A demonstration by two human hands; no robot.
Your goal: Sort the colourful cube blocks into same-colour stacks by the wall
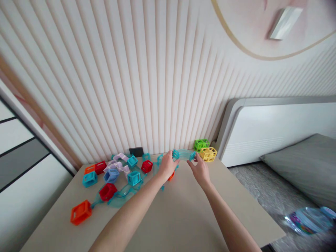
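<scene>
A see-through blue curved track piece [185,154] spans the gap between my two hands near the wall. My left hand [166,165] is closed on its left end, fingers partly hidden behind it. The right end, with its teal connector, is pinched by my right hand [200,170]. Just beyond my right hand sit a yellow open-frame block [208,154] and a green block [201,144]. Under my left hand, an orange block [171,176] is partly covered.
Left on the table [183,220] lie red blocks [107,191], teal blocks [134,178], lilac pieces [118,163], more clear blue track [123,197] and an orange block [81,212]. A ribbed wall [157,87] stands behind. Right are a bed headboard [275,133] and plastic bottle [309,220].
</scene>
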